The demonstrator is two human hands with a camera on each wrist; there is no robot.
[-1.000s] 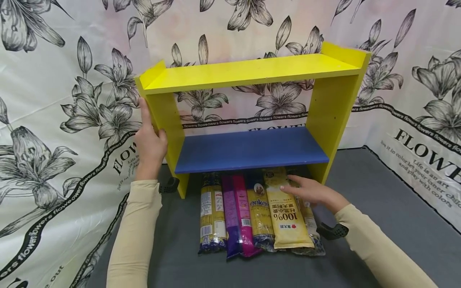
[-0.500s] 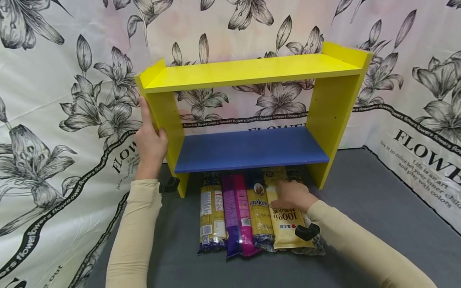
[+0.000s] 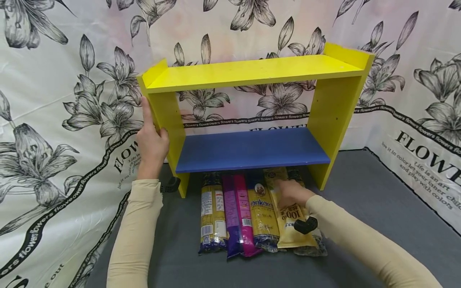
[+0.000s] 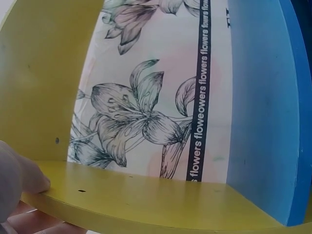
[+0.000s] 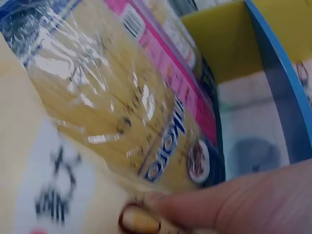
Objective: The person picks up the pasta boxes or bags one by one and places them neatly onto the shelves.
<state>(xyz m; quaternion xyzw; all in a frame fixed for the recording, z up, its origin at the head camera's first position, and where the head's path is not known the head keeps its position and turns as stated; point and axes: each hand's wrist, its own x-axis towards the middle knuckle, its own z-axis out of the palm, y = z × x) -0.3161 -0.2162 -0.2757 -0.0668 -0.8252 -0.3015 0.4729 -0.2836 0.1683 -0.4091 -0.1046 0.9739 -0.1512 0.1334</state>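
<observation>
A yellow shelf unit [image 3: 252,74] with a blue middle board [image 3: 252,150] stands on the table. My left hand [image 3: 151,146] grips its left side panel [image 4: 146,204], thumb on the inner face and fingers outside. Below the blue board lie several spaghetti packets side by side. My right hand [image 3: 293,194] holds the pale yellow spaghetti packet [image 3: 297,240] marked 100%, its thumb [image 5: 204,204] along the packet's edge. Just left of it is the clear-fronted ankara packet [image 3: 265,220]. Another clear packet [image 3: 313,250] shows partly from underneath on the right.
Further left lie a pink and purple packet [image 3: 239,220] and a yellow and blue packet [image 3: 213,216]. The grey tabletop [image 3: 187,268] extends in front. A flower-printed cloth [image 3: 425,92] hangs behind and at both sides.
My right hand has moved left onto the pale yellow spaghetti packet and taken hold of it. The packet has shifted slightly right, baring more of the ankara packet. My left hand stays on the shelf.
</observation>
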